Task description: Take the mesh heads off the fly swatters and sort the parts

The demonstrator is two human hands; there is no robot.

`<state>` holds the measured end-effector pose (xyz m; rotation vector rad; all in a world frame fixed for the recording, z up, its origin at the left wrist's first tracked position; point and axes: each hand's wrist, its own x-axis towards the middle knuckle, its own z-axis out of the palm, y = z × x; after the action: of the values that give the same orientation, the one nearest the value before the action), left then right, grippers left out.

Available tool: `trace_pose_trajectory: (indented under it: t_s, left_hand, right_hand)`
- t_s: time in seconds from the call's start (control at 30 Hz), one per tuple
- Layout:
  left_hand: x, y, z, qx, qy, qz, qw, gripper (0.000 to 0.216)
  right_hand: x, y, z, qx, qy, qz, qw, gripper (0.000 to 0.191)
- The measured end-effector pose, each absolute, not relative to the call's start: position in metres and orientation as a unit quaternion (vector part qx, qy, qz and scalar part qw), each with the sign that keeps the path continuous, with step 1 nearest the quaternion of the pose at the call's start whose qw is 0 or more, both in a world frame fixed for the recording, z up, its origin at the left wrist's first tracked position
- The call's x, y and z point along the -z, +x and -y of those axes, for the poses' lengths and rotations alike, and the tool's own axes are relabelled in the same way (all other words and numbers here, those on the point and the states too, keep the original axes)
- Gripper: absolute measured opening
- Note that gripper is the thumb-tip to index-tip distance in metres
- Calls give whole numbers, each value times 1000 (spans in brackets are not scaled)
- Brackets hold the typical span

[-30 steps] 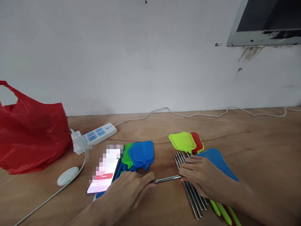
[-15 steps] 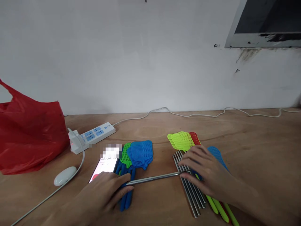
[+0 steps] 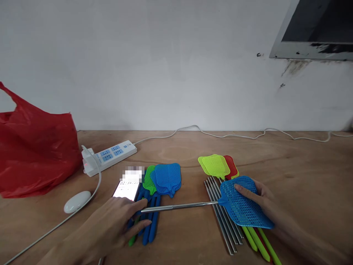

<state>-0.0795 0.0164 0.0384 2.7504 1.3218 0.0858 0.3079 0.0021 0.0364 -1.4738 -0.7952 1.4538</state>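
Observation:
My right hand grips a blue fly-swatter head at its far edge, above a row of several metal rods. A telescopic metal rod stretches leftward from that head to my left hand, whose fingertips pinch its end. Under my left hand lie several swatters with blue and green heads and blue handles. A yellow-green head and a red head lie behind the rods.
A phone with a lit screen lies by my left hand. A white power strip, a white oval adapter on a cable and a red plastic bag are at the left. A white cable runs along the wall.
The rod has been drawn out longer as my left hand slid left. My right hand left the rods, took the blue swatter head and brought it up to the rod's right end.

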Motion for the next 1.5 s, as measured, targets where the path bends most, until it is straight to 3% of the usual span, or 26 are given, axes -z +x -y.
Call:
trace_pose_trajectory:
  t_s: [0.2,0.33,0.5,0.73,0.87,1.0,1.2,1.33,1.5]
  left_hand:
    - [-37,-60,-20,40,873,-487,-4,34]
    - [-42,-33,-20,79,884,-459,34,20]
    - [-47,-16,-16,93,872,-479,40,19]
    - [-48,-25,-10,-40,897,-431,90,33]
    - [-54,-40,-18,-56,904,-412,102,47]
    - [-54,-45,-18,-109,886,-434,120,59]
    - [-48,-19,1,-144,848,-460,219,50]
    - [-55,-7,3,-107,869,-387,290,45]
    - [-60,-12,-8,-106,881,-374,270,41]
  right_hand:
    - [-31,279,-2,-546,-601,333,480,42]
    - [-30,259,0,-564,-579,348,475,47]
    - [-45,255,-3,-569,-562,356,483,47]
    - [-59,274,-21,-570,-567,376,460,41]
    - [-58,291,-30,-599,-566,326,463,33]
    - [-55,302,-30,-673,-467,334,466,37]
    - [-52,270,-18,-708,-386,427,410,26]
    - [-48,248,-16,-698,-386,421,431,30]
    - [-54,257,-22,-644,-444,400,478,35]
